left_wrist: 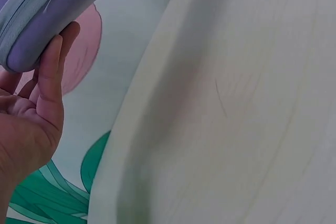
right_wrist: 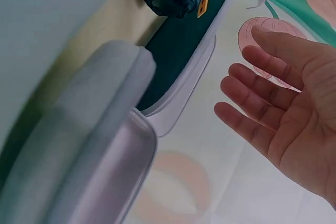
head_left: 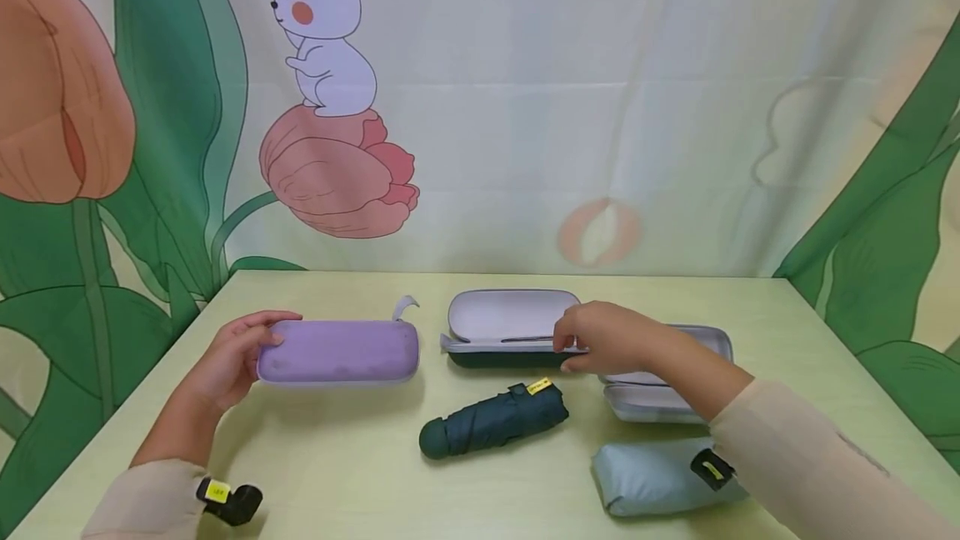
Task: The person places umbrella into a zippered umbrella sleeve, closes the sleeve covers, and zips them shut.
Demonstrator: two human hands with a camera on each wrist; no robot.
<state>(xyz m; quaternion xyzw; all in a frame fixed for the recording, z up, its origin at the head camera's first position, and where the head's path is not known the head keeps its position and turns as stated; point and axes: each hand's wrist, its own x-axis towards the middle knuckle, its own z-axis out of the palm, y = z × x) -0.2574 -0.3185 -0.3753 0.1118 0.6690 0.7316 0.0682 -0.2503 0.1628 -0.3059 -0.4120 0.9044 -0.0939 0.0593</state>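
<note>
My left hand [head_left: 234, 357] grips the left end of a closed purple zippered case [head_left: 337, 351]. In the left wrist view, the thumb and fingers hold the end of the purple case [left_wrist: 47, 22], raised off the table. My right hand [head_left: 607, 336] hovers at the right end of an open case with a dark green outside [head_left: 495, 359] and pale lining. Its fingers are loosely bent and apart from the case in the right wrist view, with nothing in them. A folded dark green umbrella [head_left: 495, 422] lies in front of that case.
An open grey case [head_left: 660, 403] stands under my right forearm. Nearer the front lies a folded light blue umbrella [head_left: 645, 477], partly covered by the right sleeve. The pale table [head_left: 337, 473] ends at a printed cloth backdrop [head_left: 510, 148].
</note>
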